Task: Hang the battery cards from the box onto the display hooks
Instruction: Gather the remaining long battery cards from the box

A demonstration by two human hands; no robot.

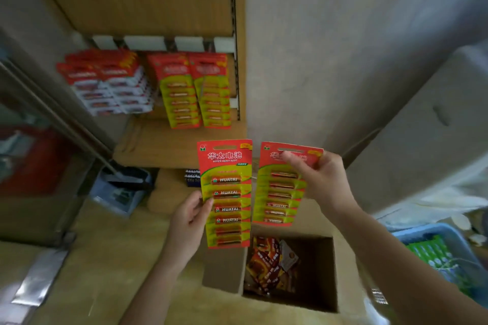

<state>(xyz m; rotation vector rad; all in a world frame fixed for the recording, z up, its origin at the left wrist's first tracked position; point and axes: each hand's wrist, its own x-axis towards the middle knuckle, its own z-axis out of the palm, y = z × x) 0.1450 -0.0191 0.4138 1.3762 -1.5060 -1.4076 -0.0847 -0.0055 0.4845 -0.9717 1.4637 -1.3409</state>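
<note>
- Now, the left hand (188,221) pinches one battery card (225,192) at its left edge about halfway down, thumb on the front and fingers behind.
- At 3 o'clock from it, the right hand (319,179) grips a second battery card (282,192) near the top, with the thumb pressed across the red header just under the hanging slot.
- Both cards are held upright and side by side, just apart, above the box.
- Each looks light: thin printed card, stiffened somewhat by its column of cells, so it should bend little but could crease at the header.
- Likely the best hold is on a side edge below the slot, leaving the slot free for a hook; the right thumb sits close to it.
- At 6 o'clock stands the open cardboard box (224,269), holding a loose jumble of red packets (269,261) toward its left side.
- At 12 o'clock, matching cards (195,90) already hang in two rows on the display; the hooks themselves are too blurred to make out.
- At 4 o'clock, a blue crate (427,229) holds green packs (427,248).
</note>
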